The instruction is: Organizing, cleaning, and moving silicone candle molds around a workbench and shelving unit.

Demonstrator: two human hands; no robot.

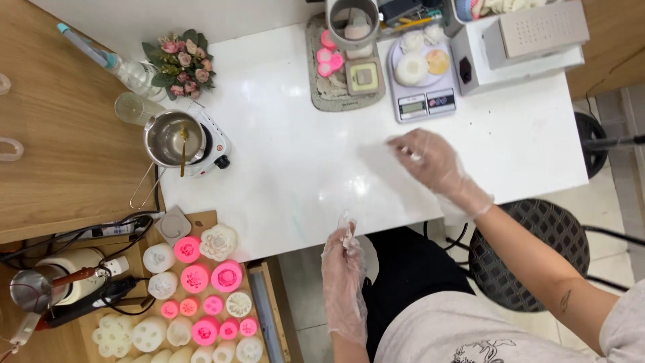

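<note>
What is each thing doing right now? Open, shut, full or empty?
left hand: gloved, fingers pinched shut at the table edge.
right hand: gloved, spread over the white table.
metal pot: on the small hotplate, stick inside.
kitchen scale: holds round pieces.
pink and white moulds: laid on board.

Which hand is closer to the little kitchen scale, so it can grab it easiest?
The right hand, probably. It hovers over the white table just in front of the scale, while the left hand hangs back at the table's near edge.
</note>
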